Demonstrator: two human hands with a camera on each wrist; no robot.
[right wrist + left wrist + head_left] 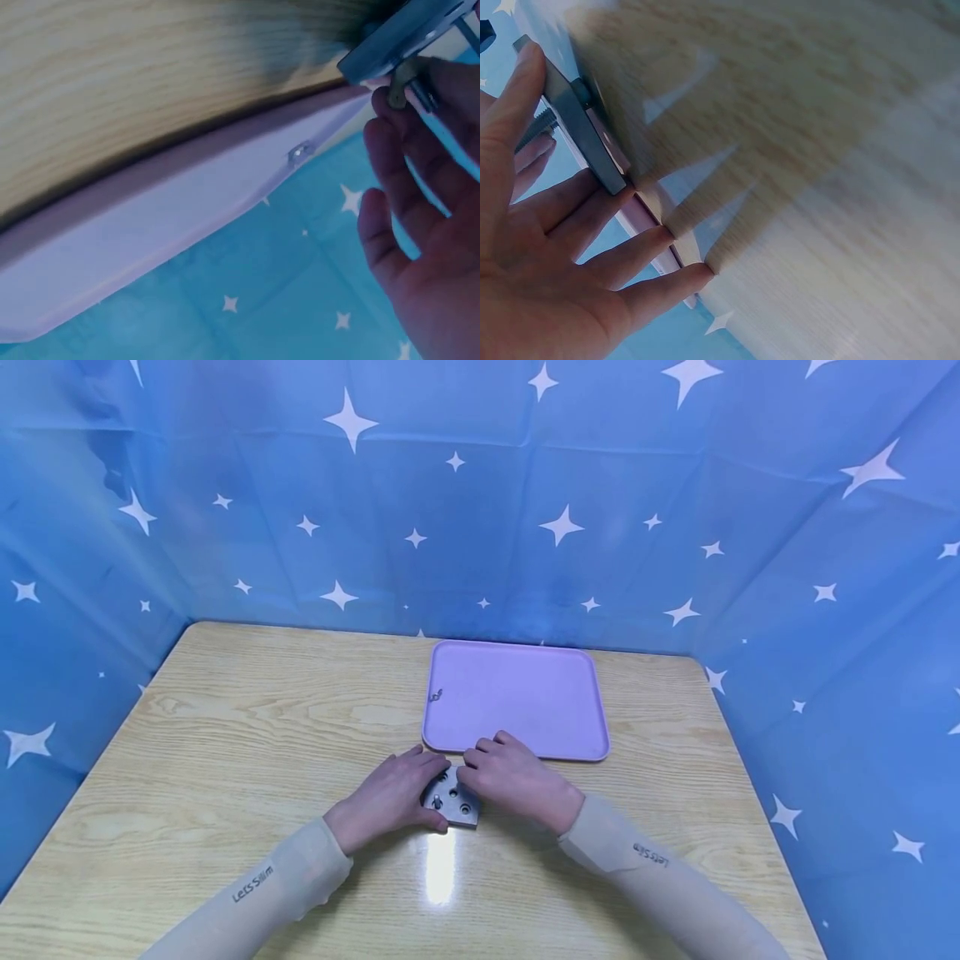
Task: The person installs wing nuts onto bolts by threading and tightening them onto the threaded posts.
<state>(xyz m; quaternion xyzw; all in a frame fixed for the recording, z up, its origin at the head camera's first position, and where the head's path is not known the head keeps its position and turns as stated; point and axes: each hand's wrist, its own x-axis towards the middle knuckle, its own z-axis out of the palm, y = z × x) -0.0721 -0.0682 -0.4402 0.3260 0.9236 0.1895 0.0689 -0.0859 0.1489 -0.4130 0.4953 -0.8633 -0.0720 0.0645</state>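
A grey metal plate point(453, 797) with several holes and upright bolts lies on the table below the tray's near edge. My left hand point(393, 797) grips it from the left, thumb at the near edge and fingers at the far side. In the left wrist view the plate point(581, 124) stands slightly above the wood, with a bolt head under it. My right hand point(517, 777) is at the plate's right side, its fingers curled. The right wrist view shows it pinching a small brass wing nut point(397, 94) beside a bolt point(424, 94); the fingertips partly hide it.
Just behind the hands sits a shallow purple tray point(517, 693). Small metal pieces point(436, 695) lie at its left side. A blue star-printed curtain point(450, 485) rises behind and beside the wooden table point(247, 735).
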